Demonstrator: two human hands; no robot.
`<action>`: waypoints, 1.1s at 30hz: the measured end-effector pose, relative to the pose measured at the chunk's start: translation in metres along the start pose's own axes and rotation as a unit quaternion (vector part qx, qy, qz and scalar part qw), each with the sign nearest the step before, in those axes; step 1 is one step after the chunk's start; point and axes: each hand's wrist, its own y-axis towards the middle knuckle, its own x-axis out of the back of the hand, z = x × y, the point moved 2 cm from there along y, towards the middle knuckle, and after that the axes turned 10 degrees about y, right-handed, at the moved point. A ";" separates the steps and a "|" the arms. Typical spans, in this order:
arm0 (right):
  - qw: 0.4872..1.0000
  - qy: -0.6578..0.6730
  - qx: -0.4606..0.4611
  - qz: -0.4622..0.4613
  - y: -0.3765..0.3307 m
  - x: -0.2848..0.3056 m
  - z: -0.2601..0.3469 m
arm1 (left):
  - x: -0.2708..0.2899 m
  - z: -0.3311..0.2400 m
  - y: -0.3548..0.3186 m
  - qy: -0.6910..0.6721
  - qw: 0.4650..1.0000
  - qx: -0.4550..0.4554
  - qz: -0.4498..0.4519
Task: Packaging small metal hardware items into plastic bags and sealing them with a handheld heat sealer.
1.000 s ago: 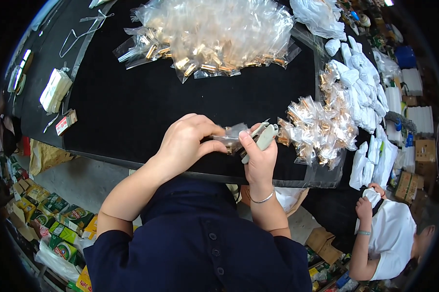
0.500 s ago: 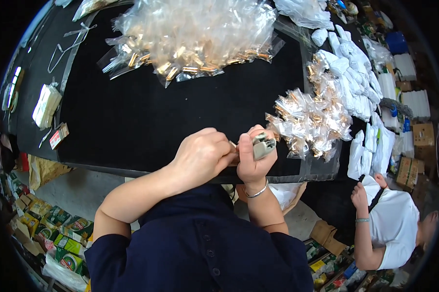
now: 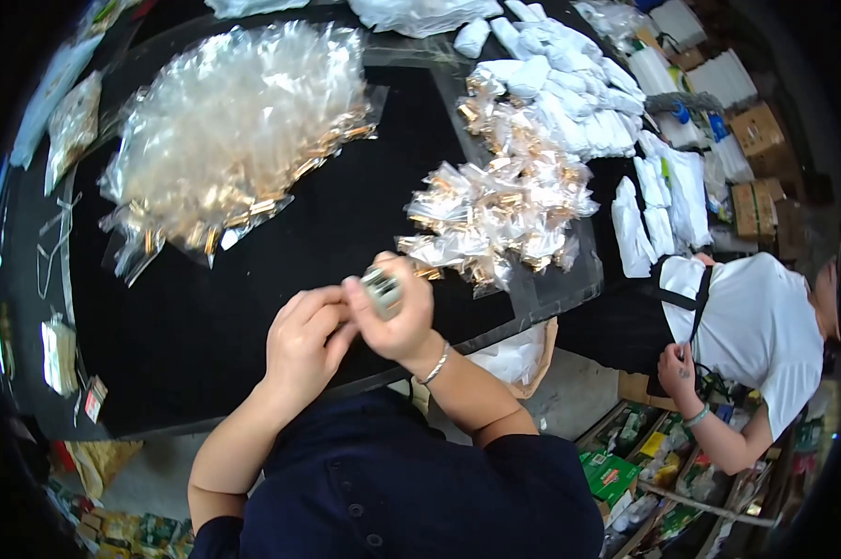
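My right hand (image 3: 397, 312) is closed round a small pale grey hand tool (image 3: 382, 291) with a dark, metal-looking end. I cannot make out its exact kind. Against it, the fingers of my left hand (image 3: 307, 337) are pinched together, slightly blurred; whatever lies between them is hidden. Both hands are over the near part of the black table (image 3: 253, 326). Beyond my right hand lies a heap of small clear bags with gold-coloured pieces (image 3: 504, 214). A larger pile of long clear bags (image 3: 244, 121), also with gold-coloured pieces, spreads across the far left.
White wrapped bundles (image 3: 569, 93) are heaped at the far right. On the left edge lie a stack of pale strips (image 3: 59, 356) and a small red-and-white box (image 3: 95, 399). A co-worker in a white shirt (image 3: 746, 326) stands to the right. Cartons (image 3: 610, 477) fill the floor.
The whole view has swung, so the table and piles appear shifted left. My hands remain together with the grey tool in the right one. The co-worker's arm has lowered.
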 end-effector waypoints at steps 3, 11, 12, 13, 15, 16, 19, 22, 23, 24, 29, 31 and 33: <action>0.999 0.003 0.016 0.030 0.004 -0.010 0.000 | 0.005 0.009 -0.008 0.038 0.999 0.001 0.021; 0.867 0.405 -0.258 -0.129 0.010 0.000 0.015 | 0.016 0.023 -0.029 0.047 0.996 0.078 0.001; 0.783 0.507 -0.314 -0.174 0.010 0.004 0.020 | 0.018 0.021 -0.030 0.050 0.996 0.075 0.001; 0.681 0.599 -0.364 -0.213 0.007 0.005 0.024 | 0.021 0.017 -0.029 0.044 0.995 0.090 -0.010; 0.680 0.612 -0.364 -0.175 -0.001 0.009 0.037 | 0.026 0.005 -0.026 0.029 0.992 0.117 -0.032; 0.678 0.622 -0.366 -0.136 -0.007 0.008 0.044 | 0.031 0.000 -0.028 0.031 0.993 0.113 -0.033; 0.656 0.647 -0.386 -0.037 -0.029 -0.005 0.060 | 0.045 -0.021 -0.038 0.054 0.987 0.004 -0.152; 0.612 0.634 -0.470 0.043 -0.058 -0.039 0.072 | 0.058 -0.014 -0.071 0.154 0.971 -0.106 -0.150; 0.588 0.603 -0.535 0.063 -0.067 -0.049 0.075 | 0.062 -0.013 -0.080 0.206 0.954 -0.156 -0.149; 0.588 0.605 -0.532 0.068 -0.075 -0.053 0.074 | 0.070 -0.015 -0.086 0.211 0.952 -0.158 -0.153; 0.862 0.299 -0.228 0.339 -0.090 -0.059 0.066 | 0.101 -0.024 -0.122 0.026 0.993 -0.062 -0.098; 0.946 0.050 0.014 0.319 -0.085 -0.052 0.078 | 0.101 -0.024 -0.144 -0.071 0.991 0.075 -0.088; 0.944 0.081 0.022 0.319 -0.086 -0.058 0.091 | 0.100 -0.022 -0.161 -0.105 0.983 0.125 -0.085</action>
